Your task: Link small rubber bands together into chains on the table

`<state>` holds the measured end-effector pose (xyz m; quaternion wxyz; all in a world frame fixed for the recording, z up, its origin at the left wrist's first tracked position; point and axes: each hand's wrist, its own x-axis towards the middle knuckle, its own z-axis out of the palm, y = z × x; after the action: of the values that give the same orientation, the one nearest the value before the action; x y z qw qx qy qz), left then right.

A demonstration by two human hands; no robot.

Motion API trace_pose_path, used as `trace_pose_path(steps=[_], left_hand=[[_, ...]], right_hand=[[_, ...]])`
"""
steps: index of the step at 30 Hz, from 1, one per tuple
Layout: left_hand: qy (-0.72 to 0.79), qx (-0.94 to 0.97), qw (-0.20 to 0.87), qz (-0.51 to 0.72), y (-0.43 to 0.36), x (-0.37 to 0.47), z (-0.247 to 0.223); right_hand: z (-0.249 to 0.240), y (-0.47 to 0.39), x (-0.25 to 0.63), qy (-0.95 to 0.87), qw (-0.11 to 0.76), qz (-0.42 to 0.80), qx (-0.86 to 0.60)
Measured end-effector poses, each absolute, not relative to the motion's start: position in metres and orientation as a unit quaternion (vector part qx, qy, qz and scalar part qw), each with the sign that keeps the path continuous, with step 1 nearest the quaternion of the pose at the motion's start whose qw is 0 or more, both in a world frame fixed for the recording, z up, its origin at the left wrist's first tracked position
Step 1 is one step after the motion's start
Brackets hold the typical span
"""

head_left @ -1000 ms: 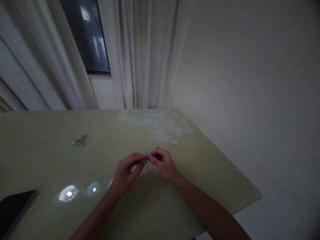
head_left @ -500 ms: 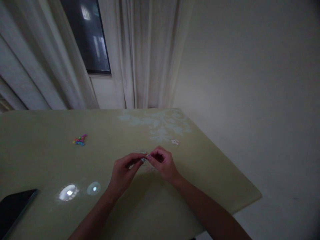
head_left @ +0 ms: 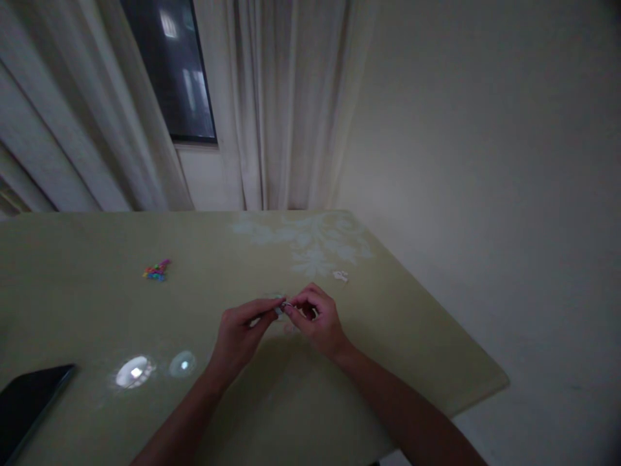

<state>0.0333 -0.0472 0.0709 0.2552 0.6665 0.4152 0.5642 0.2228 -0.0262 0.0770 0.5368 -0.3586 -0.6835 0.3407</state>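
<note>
My left hand (head_left: 245,330) and my right hand (head_left: 317,320) meet above the table, fingertips almost touching. Both are closed in a pinch. Between them shows a tiny pale piece (head_left: 279,311), gripped by the left thumb and fingers; its kind is too small to make out. A thin light bit (head_left: 288,304) is at the right fingertips, mostly hidden. Just beyond my right hand lie small white pieces (head_left: 340,276) on the table. A faint pinkish shape (head_left: 290,328) shows on the glossy surface beneath my hands.
The glossy greenish table (head_left: 412,343) has a pale floral pattern (head_left: 315,243) towards its far right corner. A small heap of colourful pieces (head_left: 156,270) lies to the left. A dark flat device (head_left: 32,404) sits at the near left. Curtains (head_left: 281,103) and a wall stand behind.
The fingers have shifted slightly around the tiny piece, and the right fingers have opened out a little while still pinching. Both hands stay in nearly the same place.
</note>
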Motion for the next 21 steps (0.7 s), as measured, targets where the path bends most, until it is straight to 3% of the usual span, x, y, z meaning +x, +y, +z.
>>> trace_pose_path(steps=[10,21], left_hand=[[0.421,0.674,0.248,0.554,-0.0472,0.0337,0.0737],[0.428,0.69,0.194,0.55,-0.0486,0.0361,0.0673]], right_hand=[[0.0745,-0.0252,0.2246,-0.685,0.528,0.37,-0.341],[0.067,-0.0251,0.2241,-0.706,0.528,0.322,-0.346]])
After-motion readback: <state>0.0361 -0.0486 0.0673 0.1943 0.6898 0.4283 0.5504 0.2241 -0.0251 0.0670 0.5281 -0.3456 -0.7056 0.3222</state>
